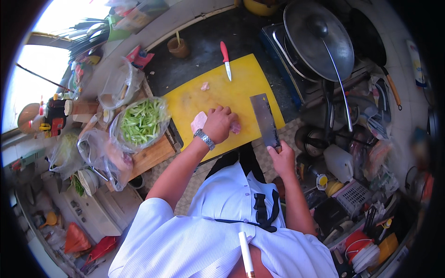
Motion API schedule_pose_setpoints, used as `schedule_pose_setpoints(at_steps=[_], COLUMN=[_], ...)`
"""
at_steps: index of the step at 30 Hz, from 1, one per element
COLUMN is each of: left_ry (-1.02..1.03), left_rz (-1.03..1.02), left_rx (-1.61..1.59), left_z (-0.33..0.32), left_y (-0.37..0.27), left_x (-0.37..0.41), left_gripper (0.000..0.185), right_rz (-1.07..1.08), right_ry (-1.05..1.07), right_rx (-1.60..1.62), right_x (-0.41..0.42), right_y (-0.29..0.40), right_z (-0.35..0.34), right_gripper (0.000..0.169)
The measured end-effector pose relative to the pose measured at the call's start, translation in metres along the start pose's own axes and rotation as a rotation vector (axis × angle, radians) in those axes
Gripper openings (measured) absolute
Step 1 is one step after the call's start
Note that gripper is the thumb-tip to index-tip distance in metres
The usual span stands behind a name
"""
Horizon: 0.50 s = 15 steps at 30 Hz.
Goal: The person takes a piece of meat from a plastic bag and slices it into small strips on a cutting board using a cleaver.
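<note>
My left hand [220, 122], with a metal watch at the wrist, is over a piece of raw meat [235, 127] on the yellow cutting board [222, 90]; its fingertips are partly hidden. A paler piece of raw meat [199, 122] lies just left of that hand. My right hand [283, 158] grips the handle of a cleaver [265, 116], whose broad blade reaches over the board's right part. Farther back on the board is a small scrap of meat [205, 86]. A knife with a red handle [225, 55] has its blade tip on the board.
Left of the board stands a plastic-lined bowl of sliced green vegetable [140, 120], near a wooden board [151, 156] and plastic bags [104, 153]. At the back is a small brown jar [178, 48]. On the right, a wok [318, 41] with a ladle [339, 76] rests on a stove [283, 62].
</note>
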<state>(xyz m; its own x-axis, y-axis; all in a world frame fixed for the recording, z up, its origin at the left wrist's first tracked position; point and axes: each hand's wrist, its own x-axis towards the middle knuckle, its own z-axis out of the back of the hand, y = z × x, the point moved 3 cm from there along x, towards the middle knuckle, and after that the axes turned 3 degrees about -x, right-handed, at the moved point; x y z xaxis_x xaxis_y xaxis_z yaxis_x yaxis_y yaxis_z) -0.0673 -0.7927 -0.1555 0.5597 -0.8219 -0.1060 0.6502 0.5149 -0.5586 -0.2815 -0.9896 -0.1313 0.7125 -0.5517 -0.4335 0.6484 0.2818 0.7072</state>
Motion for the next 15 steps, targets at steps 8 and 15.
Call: schedule_pose_setpoints(at_steps=[8,15], left_ry=[-0.399,-0.331], left_rz=[0.056,0.02], left_rx=[-0.37,0.016], left_z=[-0.007,-0.029], left_y=[-0.007,-0.03], left_x=[-0.031,-0.061], left_gripper=[0.022,0.025], right_rz=[-0.003,0.05], right_ry=[-0.023,0.007], right_rx=[-0.004,-0.021], right_x=[-0.01,-0.012], right_y=[-0.006,-0.003], right_z=[0.006,0.01], right_gripper=[0.027,0.027])
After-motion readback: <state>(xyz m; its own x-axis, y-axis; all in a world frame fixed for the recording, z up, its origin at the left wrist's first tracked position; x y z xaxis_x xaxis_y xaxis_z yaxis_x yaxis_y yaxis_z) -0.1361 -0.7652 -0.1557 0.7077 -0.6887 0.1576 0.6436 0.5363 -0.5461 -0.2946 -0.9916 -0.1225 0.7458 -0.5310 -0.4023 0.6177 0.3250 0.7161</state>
